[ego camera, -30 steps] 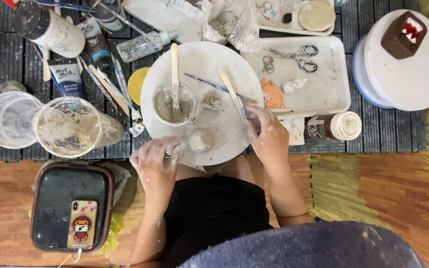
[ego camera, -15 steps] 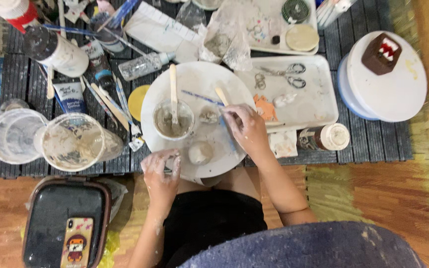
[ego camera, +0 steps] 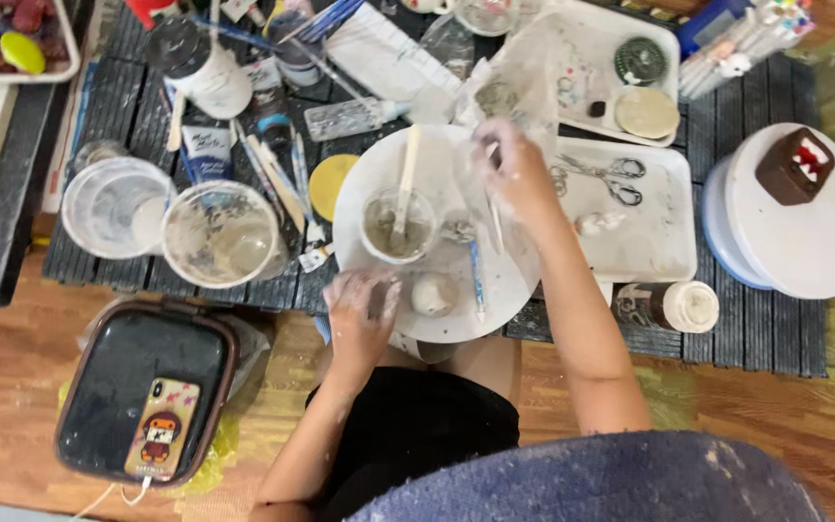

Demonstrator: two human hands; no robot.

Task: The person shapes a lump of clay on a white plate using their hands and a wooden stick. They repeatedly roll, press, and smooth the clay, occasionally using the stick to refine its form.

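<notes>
My right hand (ego camera: pixel 519 174) reaches over the far side of a round white plate (ego camera: pixel 364 184) toward a crumpled plastic bag (ego camera: pixel 509 92). Its fingers are closed on a thin pale stick tool (ego camera: pixel 496 227) that points back at me. My left hand (ego camera: pixel 359 314), dusted with clay, lies curled at the plate's near rim; whether it holds anything is unclear. On the plate are a small cup of grey slip (ego camera: pixel 396 227) with a wooden stick in it, a clay ball (ego camera: pixel 434 293) and a blue-handled brush (ego camera: pixel 476 280).
A white tray (ego camera: pixel 659 251) with scissors (ego camera: pixel 611 179) lies right of the plate, and beyond it a white turntable (ego camera: pixel 814 246) carries a brown box figure (ego camera: pixel 796 164). Two clear cups (ego camera: pixel 219 237) stand to the left. A black case (ego camera: pixel 137 377) with a phone (ego camera: pixel 161 430) sits on the floor.
My right hand has moved from the plate's right side up to its far edge by the plastic bag. The view has shifted closer. My left hand stays at the near rim.
</notes>
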